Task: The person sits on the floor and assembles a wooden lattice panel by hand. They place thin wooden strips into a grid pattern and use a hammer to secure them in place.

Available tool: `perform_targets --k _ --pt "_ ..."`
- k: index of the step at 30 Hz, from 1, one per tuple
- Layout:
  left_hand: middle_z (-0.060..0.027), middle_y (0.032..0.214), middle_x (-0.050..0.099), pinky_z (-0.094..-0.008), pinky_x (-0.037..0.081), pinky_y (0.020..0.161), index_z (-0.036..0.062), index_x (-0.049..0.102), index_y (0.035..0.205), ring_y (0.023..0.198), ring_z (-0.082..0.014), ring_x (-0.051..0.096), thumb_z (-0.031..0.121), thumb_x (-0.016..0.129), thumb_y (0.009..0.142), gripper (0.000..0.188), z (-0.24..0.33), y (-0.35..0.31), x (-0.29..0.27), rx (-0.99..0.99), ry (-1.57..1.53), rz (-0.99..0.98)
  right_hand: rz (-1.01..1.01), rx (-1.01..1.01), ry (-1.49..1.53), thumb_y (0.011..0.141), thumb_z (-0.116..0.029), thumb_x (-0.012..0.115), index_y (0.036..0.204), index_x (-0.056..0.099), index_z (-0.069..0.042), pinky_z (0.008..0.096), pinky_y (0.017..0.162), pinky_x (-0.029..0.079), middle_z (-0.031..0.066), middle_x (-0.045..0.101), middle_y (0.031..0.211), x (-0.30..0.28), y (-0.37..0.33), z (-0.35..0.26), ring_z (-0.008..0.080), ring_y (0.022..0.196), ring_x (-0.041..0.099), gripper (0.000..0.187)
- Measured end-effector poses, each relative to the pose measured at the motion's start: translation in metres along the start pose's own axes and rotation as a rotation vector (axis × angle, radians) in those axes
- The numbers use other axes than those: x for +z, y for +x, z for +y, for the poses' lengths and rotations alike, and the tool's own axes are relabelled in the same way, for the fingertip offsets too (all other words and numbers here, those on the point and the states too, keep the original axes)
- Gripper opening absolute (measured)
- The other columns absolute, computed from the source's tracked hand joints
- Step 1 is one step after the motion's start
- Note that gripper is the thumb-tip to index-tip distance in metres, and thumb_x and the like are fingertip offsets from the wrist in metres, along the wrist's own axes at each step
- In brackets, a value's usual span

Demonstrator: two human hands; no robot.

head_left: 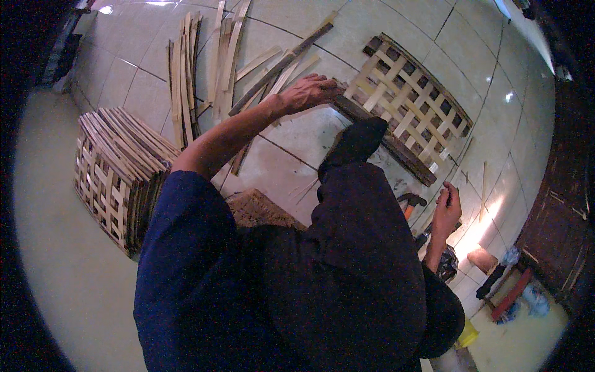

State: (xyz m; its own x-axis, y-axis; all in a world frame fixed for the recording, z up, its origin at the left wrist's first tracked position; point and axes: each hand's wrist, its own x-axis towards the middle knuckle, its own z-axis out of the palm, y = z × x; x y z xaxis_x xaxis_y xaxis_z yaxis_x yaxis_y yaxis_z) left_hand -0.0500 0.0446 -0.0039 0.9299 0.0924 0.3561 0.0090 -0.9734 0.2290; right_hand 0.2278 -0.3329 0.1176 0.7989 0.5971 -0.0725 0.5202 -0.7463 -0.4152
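Observation:
A woven bamboo panel [406, 99] of pale crossed strips with dark edge bars lies on the floor ahead. My left hand [308, 93] is stretched out to the panel's left corner, its fingers bent over the end of the near dark bar [406, 161]. My foot in a dark sock [359, 141] presses on that same bar. To the right, apart from the panel, my right hand [447, 208] is raised with its fingers curled together; whatever is in them is too small to tell. A hammer [410, 203] with an orange handle lies between that hand and my leg.
Loose bamboo strips [226, 62] and a long dark stick [282, 67] lie at the far left. A stack of woven panels [118, 173] stands at left. A wooden block [263, 208] sits near my leg. A dark wooden door [561, 223] borders the right.

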Motion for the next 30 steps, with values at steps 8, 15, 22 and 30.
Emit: perform_targets --k 8,15,22,30 --pt "-0.0061 0.111 0.054 -0.0373 0.044 0.086 0.0150 0.054 0.126 0.101 -0.0240 0.054 0.027 0.057 0.087 0.041 0.004 0.001 -0.004 -0.075 -0.121 -0.041 -0.027 -0.103 0.078 0.093 -0.016 0.050 0.113 0.062 -0.006 0.0362 0.087 0.047 0.0154 0.065 0.105 0.012 0.011 0.005 0.0293 0.097 0.063 0.026" --pt "-0.0128 0.114 0.056 -0.0408 0.044 0.089 0.0100 0.057 0.121 0.104 -0.0293 0.055 0.036 0.067 0.082 0.048 -0.005 0.023 -0.021 -0.088 -0.186 -0.024 -0.120 -0.394 0.129 0.090 -0.014 0.055 0.107 0.062 -0.004 0.0413 0.084 0.048 0.0172 0.062 0.104 0.046 0.042 -0.088 0.0356 0.096 0.060 0.020" --pt "-0.0198 0.103 0.065 -0.0419 0.050 0.081 -0.0005 0.057 0.115 0.093 -0.0363 0.063 0.047 0.067 0.080 0.059 -0.035 0.088 0.027 -0.728 -0.530 -0.084 -0.205 -0.862 -0.030 0.083 -0.026 0.066 0.110 0.058 -0.001 0.0448 0.085 0.046 0.0179 0.058 0.106 0.139 0.065 -0.176 0.0365 0.099 0.055 0.037" --pt "-0.0200 0.073 0.063 -0.0400 0.048 0.066 -0.0049 0.067 0.081 0.068 -0.0254 0.061 0.056 0.066 0.077 0.061 -0.050 0.091 0.096 -0.499 -0.778 0.156 -0.195 -0.857 -0.157 0.081 -0.025 0.066 0.121 0.052 0.000 0.0481 0.095 0.043 0.0196 0.054 0.118 0.190 0.074 -0.161 0.0409 0.109 0.051 0.049"
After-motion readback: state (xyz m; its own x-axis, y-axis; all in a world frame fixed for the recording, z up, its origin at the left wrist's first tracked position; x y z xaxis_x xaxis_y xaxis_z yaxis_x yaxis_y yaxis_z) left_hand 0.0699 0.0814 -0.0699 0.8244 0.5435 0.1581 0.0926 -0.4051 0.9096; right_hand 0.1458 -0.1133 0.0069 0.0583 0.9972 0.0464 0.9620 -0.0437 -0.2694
